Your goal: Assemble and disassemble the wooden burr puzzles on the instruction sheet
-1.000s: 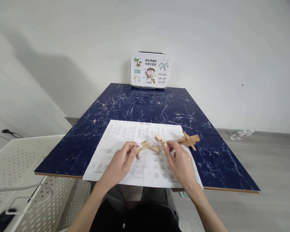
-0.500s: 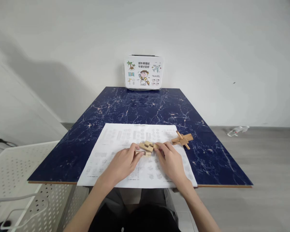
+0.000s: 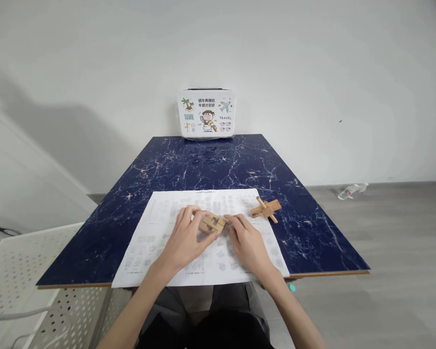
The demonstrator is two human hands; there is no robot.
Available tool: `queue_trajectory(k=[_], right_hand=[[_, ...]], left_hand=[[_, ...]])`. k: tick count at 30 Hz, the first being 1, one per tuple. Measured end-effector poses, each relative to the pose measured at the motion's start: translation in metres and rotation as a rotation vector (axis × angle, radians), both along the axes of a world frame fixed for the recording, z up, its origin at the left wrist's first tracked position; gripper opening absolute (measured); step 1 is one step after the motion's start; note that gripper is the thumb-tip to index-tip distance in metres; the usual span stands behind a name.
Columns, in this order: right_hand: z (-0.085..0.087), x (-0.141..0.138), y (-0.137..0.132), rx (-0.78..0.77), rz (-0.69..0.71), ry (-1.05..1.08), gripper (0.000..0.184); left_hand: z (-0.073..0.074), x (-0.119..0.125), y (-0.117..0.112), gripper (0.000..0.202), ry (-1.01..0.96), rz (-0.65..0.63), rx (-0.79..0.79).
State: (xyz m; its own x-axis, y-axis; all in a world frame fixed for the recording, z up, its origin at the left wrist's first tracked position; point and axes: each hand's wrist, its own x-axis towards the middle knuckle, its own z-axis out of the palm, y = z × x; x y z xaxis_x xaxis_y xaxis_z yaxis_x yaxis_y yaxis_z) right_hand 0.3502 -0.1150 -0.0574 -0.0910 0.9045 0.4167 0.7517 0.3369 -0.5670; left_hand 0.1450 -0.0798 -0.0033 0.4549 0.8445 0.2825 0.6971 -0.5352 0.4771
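Note:
A cluster of pale notched wooden puzzle blocks (image 3: 214,222) sits low over the printed sheet (image 3: 141,252), with gaps showing between its bars. My left hand (image 3: 187,237) grips its left side, fingers curled over the far edge and thumb along the near edge. At the right end, my right hand (image 3: 247,242) pinches the blocks between thumb and fingertips; the exact contact is partly hidden. Just beyond that hand lies a darker wooden piece, a flat bar crossed by a round stick (image 3: 267,209), partly on the sheet's right edge.
The sheet with its small diagrams covers the near part of the blue marbled table (image 3: 218,165). A white cartoon-printed case (image 3: 207,114) stands at the table's far edge against the wall. To the left is a white perforated rack (image 3: 18,271) with a cable. Clear plastic packaging (image 3: 352,191) lies on the floor.
The stepped, offset blocks now sit together as a more compact frame. My left hand has opened wider around them, and my right hand has moved in against their end. The view has shifted slightly.

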Motion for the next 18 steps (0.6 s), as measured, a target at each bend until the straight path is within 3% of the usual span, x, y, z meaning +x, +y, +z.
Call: queue_trajectory(k=[4,10,14,18], right_hand=[[0.0,0.0,-0.001,-0.004,-0.014,0.023,0.035],[0.0,0.0,0.0,-0.012,-0.04,0.001,0.043],[0.001,-0.001,0.001,0.017,-0.067,-0.031,0.038],[0.002,-0.001,0.001,0.051,-0.063,-0.034,0.032]], left_hand=[[-0.002,0.015,0.007,0.049,0.013,-0.065,-0.017],[-0.013,0.032,0.021,0.031,-0.023,-0.099,-0.134],[-0.02,0.032,0.029,0.017,-0.026,-0.086,-0.056],[-0.022,0.017,0.054,0.011,-0.033,-0.001,-0.015]])
